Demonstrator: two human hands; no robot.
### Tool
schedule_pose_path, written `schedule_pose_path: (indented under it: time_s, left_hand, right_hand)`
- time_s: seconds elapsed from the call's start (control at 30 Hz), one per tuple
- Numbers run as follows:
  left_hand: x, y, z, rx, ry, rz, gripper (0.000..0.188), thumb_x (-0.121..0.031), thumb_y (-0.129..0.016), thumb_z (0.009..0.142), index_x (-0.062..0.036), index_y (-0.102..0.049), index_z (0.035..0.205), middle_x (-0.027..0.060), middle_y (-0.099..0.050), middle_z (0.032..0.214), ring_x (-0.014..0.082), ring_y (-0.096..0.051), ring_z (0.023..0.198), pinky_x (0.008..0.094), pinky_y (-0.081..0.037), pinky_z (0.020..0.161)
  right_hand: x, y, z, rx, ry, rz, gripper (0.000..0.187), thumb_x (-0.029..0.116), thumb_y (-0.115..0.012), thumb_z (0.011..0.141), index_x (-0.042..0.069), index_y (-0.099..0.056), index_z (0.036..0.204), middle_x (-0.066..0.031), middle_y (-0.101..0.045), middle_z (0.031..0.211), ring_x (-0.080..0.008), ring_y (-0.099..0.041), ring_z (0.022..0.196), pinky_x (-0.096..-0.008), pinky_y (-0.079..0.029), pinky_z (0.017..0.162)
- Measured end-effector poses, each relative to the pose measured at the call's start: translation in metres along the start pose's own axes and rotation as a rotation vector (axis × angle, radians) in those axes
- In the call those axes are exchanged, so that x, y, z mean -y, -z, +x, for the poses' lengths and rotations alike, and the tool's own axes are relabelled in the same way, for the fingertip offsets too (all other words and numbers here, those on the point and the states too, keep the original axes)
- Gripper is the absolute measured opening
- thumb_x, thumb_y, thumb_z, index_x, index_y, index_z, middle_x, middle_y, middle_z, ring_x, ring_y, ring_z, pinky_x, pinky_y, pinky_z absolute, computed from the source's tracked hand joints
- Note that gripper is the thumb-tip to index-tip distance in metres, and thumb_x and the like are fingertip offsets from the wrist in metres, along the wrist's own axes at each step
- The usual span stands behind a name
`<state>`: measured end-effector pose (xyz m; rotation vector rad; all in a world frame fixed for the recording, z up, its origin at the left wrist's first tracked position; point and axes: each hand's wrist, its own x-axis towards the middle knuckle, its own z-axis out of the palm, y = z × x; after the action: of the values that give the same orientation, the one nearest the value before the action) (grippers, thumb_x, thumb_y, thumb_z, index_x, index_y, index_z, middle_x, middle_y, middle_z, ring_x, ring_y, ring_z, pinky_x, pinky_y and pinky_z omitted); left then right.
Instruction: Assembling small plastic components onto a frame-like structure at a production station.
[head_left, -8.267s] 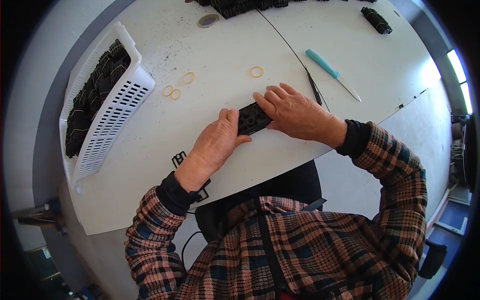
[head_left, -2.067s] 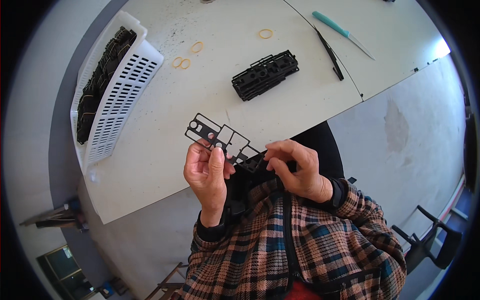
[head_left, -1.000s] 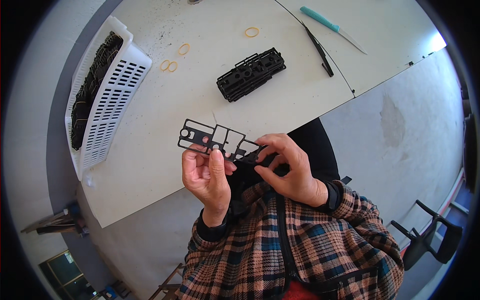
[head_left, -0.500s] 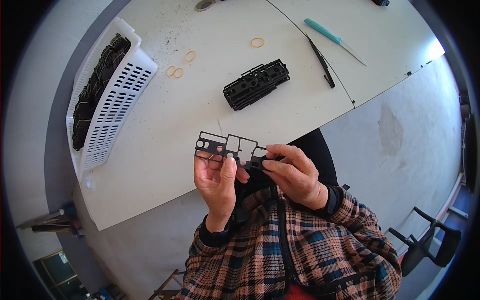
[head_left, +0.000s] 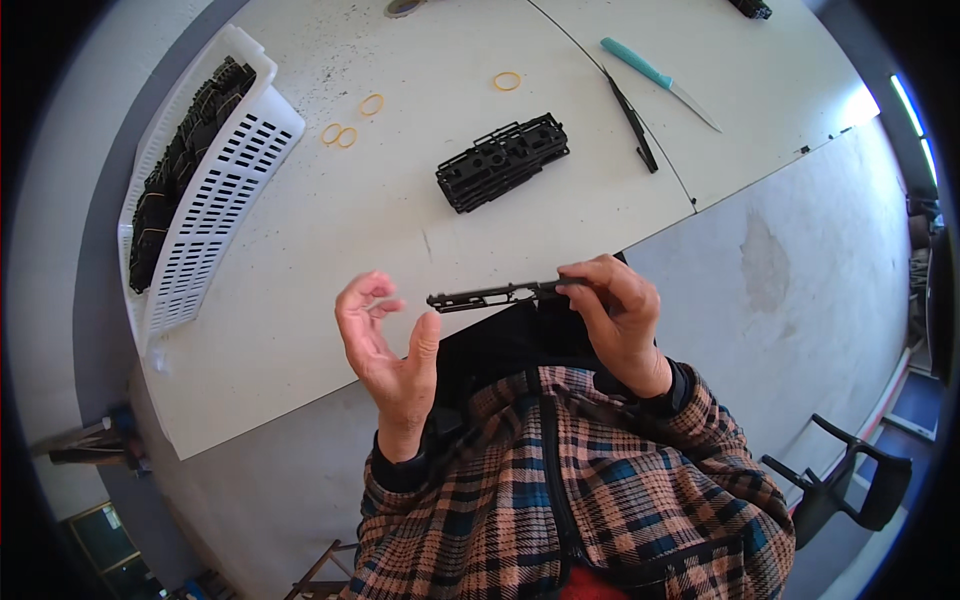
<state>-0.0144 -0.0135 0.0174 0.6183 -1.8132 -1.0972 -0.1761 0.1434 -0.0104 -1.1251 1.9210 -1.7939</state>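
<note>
Between thumb and fingers, my right hand [head_left: 622, 318] grips one end of a black plastic frame [head_left: 490, 297]. The frame is turned nearly edge-on and points left, above the table's near edge. My left hand [head_left: 390, 345] is open beside the frame's free end, its fingers curved and apart from the thumb, with nothing in it. Farther off on the table lies a stack of similar black plastic frames [head_left: 502, 162].
A white slotted basket [head_left: 225, 190] filled with black parts [head_left: 185, 165] stands at the left. Yellow rubber bands [head_left: 507, 81] lie on the white table [head_left: 330, 230]. A turquoise-handled knife [head_left: 640, 65] and a thin black strip [head_left: 632, 122] lie at the right. A black chair [head_left: 850, 480] stands lower right.
My left hand has let go of the black plastic frame and moved left, opening. My right hand has turned the frame from face-up to nearly edge-on. The view has shifted slightly.
</note>
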Motion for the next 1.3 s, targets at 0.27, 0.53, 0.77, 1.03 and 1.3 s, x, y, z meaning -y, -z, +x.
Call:
schedule_pose_path:
  time_s: [0.27, 0.53, 0.77, 1.03, 1.3]
  left_hand:
    - [-0.016, -0.007, 0.002, 0.495, -0.025, 0.266, 0.03, -0.012, -0.076, 0.082, -0.0029, -0.061, 0.105, 0.0106, -0.066, 0.09, 0.0244, -0.062, 0.077, 0.0321, -0.051, 0.069]
    - [-0.021, -0.01, -0.003, 0.674, 0.309, 0.238, 0.013, -0.003, -0.067, 0.089, 0.0001, -0.055, 0.095, 0.0036, -0.059, 0.07, 0.0097, -0.053, 0.055, 0.0236, -0.044, 0.053]
    - [-0.016, -0.009, -0.003, 0.552, 0.358, 0.212, 0.009, -0.004, -0.061, 0.094, -0.0012, -0.053, 0.096, 0.0006, -0.056, 0.068, 0.0056, -0.048, 0.052, 0.0211, -0.04, 0.048]
    - [-0.012, 0.003, 0.005, 0.391, 0.394, 0.259, 0.01, -0.004, -0.062, 0.093, 0.0009, -0.056, 0.099, 0.0106, -0.062, 0.076, 0.0138, -0.054, 0.064, 0.0252, -0.047, 0.064]
    - [0.005, 0.022, 0.01, 0.242, 0.228, 0.337, 0.009, -0.009, -0.056, 0.098, -0.001, -0.06, 0.099, -0.0021, -0.053, 0.07, 0.0034, -0.045, 0.055, 0.0197, -0.039, 0.048]
  right_hand:
    - [0.006, 0.0, 0.008, 0.166, -0.204, 0.23, 0.013, -0.002, -0.065, 0.089, -0.001, -0.07, 0.101, -0.0032, -0.067, 0.08, -0.0045, -0.059, 0.069, -0.017, -0.045, 0.058]
    - [0.002, -0.005, 0.013, 0.197, -0.33, 0.345, 0.02, 0.002, -0.056, 0.096, -0.002, -0.065, 0.113, -0.0068, -0.069, 0.094, -0.0062, -0.062, 0.072, -0.0167, -0.047, 0.056]
    - [-0.003, -0.007, 0.01, 0.17, -0.279, 0.353, 0.028, 0.004, -0.05, 0.099, -0.002, -0.057, 0.126, -0.0094, -0.069, 0.104, -0.008, -0.063, 0.076, -0.0179, -0.049, 0.057]
    - [-0.004, 0.001, 0.012, 0.134, -0.217, 0.22, 0.029, 0.002, -0.052, 0.097, -0.001, -0.058, 0.126, -0.0084, -0.068, 0.103, -0.0076, -0.062, 0.078, -0.0183, -0.049, 0.058]
    - [0.009, 0.056, 0.072, 0.08, -0.047, -0.333, 0.028, 0.002, -0.06, 0.09, -0.001, -0.061, 0.118, -0.0088, -0.068, 0.094, -0.0116, -0.062, 0.078, -0.023, -0.049, 0.061]
